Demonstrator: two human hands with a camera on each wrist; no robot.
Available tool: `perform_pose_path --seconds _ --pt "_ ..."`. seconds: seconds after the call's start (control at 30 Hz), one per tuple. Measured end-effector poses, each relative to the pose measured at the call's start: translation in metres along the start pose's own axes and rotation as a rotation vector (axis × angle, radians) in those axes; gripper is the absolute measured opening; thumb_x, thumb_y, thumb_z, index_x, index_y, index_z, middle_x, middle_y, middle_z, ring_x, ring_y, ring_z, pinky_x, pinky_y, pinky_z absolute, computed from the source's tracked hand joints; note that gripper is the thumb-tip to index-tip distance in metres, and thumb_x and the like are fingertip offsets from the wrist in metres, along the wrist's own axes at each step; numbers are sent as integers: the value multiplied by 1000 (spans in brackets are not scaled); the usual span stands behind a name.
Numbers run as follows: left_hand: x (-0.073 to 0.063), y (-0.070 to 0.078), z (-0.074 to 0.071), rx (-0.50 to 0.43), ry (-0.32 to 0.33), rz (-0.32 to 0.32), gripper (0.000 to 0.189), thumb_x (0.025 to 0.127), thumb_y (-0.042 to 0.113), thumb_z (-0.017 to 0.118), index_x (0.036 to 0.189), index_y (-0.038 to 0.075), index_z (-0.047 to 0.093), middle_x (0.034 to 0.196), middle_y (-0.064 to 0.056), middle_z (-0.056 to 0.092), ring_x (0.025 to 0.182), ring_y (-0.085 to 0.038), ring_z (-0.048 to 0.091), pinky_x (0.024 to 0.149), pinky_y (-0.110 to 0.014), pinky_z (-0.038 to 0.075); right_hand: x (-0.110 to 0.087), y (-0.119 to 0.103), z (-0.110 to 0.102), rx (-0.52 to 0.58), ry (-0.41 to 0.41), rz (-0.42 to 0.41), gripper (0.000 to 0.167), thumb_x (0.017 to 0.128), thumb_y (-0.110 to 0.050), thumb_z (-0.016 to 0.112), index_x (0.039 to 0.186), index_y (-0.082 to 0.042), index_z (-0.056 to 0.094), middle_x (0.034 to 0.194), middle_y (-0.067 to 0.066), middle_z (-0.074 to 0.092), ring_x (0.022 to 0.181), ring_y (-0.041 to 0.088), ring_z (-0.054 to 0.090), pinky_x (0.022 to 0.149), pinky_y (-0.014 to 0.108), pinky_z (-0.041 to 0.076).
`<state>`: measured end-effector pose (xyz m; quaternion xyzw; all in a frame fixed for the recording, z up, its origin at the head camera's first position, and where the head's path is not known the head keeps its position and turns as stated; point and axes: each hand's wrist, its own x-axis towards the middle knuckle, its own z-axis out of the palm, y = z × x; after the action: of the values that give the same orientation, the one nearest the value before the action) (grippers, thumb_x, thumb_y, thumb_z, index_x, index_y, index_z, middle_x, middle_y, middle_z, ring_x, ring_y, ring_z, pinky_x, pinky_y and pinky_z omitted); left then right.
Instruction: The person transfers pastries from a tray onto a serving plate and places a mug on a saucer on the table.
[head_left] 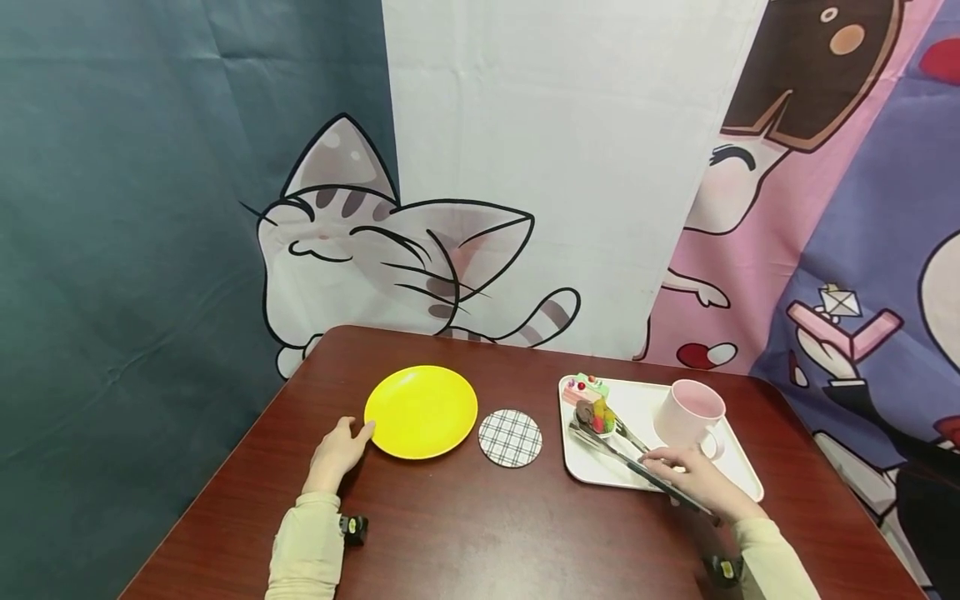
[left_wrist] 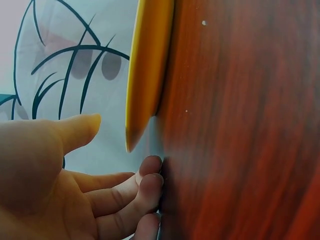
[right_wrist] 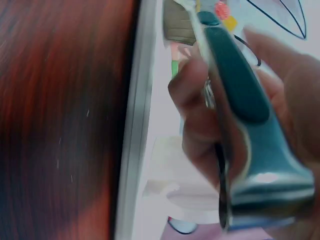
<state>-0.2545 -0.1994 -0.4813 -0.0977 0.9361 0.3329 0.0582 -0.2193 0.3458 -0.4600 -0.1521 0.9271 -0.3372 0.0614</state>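
Observation:
At the left rim of a yellow plate [head_left: 422, 412] is my left hand [head_left: 337, 454]. Its thumb lies at the rim in the head view; the left wrist view shows the thumb and loosely bent fingers around the edge, with no clear pinch. My right hand [head_left: 701, 483] grips metal tongs with a dark green handle [right_wrist: 237, 75]. The tongs [head_left: 615, 454] reach over a white tray [head_left: 637, 398], their tips at a small dessert [head_left: 600, 421] with a brown piece and colourful fruit. Whether the tips clasp the dessert, I cannot tell.
A pink mug [head_left: 686, 414] stands on the tray's right half. Behind the dessert lies a pink-and-green cake slice [head_left: 579, 390]. A round checked coaster [head_left: 510, 437] sits between plate and tray on the brown table [head_left: 450, 525]. Printed curtains hang behind.

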Motion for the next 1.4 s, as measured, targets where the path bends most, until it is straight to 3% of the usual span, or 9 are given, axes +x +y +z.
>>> perform_pose_path --seconds 0.1,0.2,0.33,0.4,0.6,0.97,1.4 --pt "1 -1 -1 -2 -8 2 68 100 41 41 144 -10 31 143 -36 39 127 -53 43 102 -61 38 -1 -9 6 -57 22 5 59 85 -30 73 135 -10 51 92 14 61 59 11 56 57 27 47" --pt "1 -1 -1 -4 -13 0 67 100 40 41 144 -10 31 144 -36 38 127 -53 42 104 -61 37 -1 -16 13 -156 113 -11 79 77 -31 80 141 -5 42 98 19 62 70 20 63 66 34 50" --pt "2 -1 -1 1 -19 2 67 99 40 42 144 -9 32 144 -35 39 128 -53 42 104 -61 37 -1 -19 23 -338 257 -79 56 75 -29 80 120 0 61 96 12 69 84 20 62 74 37 48" --pt "3 -2 0 3 -24 5 67 99 39 42 144 -9 32 144 -35 39 128 -53 42 104 -61 37 -3 -19 25 -377 281 -95 43 76 -27 79 109 -2 67 88 5 70 78 15 61 69 34 47" --pt "4 -1 -1 1 -19 1 65 99 37 44 144 -9 33 144 -34 40 129 -52 42 104 -61 37 -9 -18 29 -361 294 -82 38 78 -29 78 108 -6 68 87 1 70 77 12 60 67 32 48" --pt "7 -1 -1 5 -29 14 55 99 27 45 144 -3 38 144 -31 42 126 -51 45 100 -60 40 -15 -22 34 -343 347 -145 39 77 -27 79 109 -7 68 87 -1 70 75 4 56 65 28 46" --pt "5 -1 3 -2 -47 27 56 99 31 47 143 -2 39 144 -31 42 128 -52 43 101 -62 39 10 -63 49 -257 303 -89 42 82 -31 75 118 -10 66 86 0 69 73 8 55 65 27 45"
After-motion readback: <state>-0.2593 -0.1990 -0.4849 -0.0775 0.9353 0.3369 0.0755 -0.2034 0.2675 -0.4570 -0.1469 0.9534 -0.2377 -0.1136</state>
